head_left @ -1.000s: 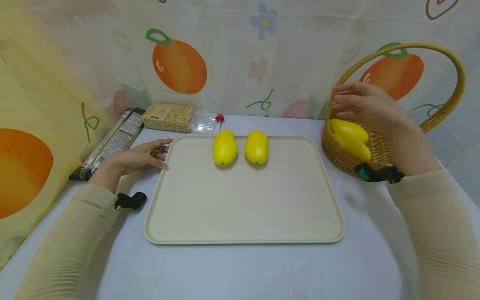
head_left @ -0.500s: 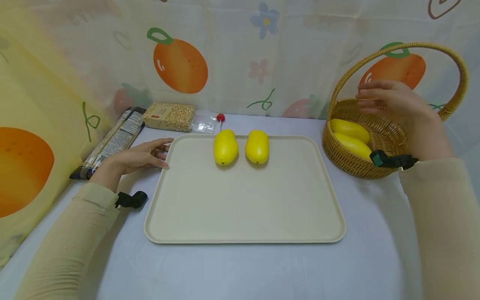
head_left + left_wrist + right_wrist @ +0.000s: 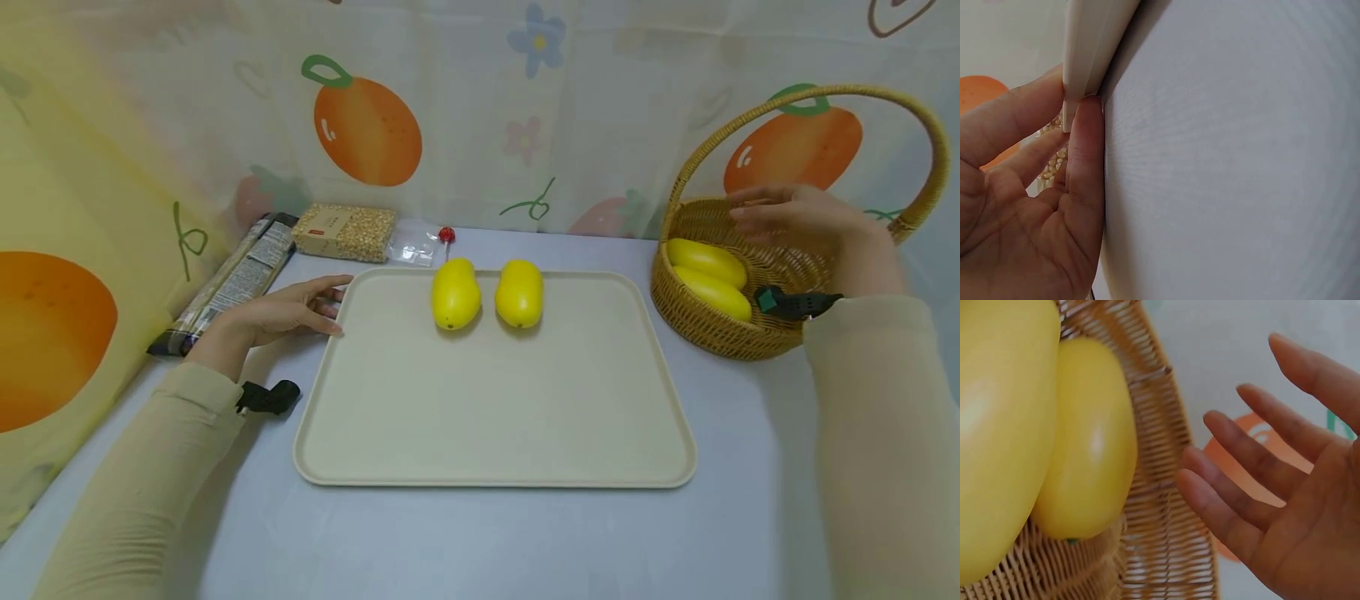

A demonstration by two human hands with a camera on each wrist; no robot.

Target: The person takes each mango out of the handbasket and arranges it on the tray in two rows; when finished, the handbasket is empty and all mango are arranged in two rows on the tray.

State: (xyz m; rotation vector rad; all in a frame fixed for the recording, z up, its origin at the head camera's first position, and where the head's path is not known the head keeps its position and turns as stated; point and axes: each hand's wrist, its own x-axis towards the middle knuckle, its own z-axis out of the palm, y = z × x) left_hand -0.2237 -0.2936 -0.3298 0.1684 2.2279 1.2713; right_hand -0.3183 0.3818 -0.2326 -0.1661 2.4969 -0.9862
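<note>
Two smooth oblong yellow fruits, perhaps toy mangoes, lie side by side near the far rim of the beige tray (image 3: 495, 417): a left one (image 3: 456, 293) and a right one (image 3: 519, 293). My left hand (image 3: 281, 317) holds the tray's left rim; in the left wrist view, the rim (image 3: 1088, 56) lies between thumb and fingers. Two more yellow fruits (image 3: 712, 292) rest in the wicker basket (image 3: 690, 329) at the right. Above that basket, under its handle, hovers my right hand (image 3: 810, 217). Its fingers (image 3: 1260, 456) are spread and hold nothing, apart from the fruit.
Behind the tray's left corner lie a pack of grains (image 3: 345, 233), a clear plastic wrapper (image 3: 414, 242) and a red lollipop (image 3: 447, 236). A dark printed packet (image 3: 232, 275) lies left of them. The basket's tall handle (image 3: 810, 92) arches around the right hand.
My right hand has moved right and a little lower over the basket. The left hand stays at the tray rim, and the fruits lie where they were.
</note>
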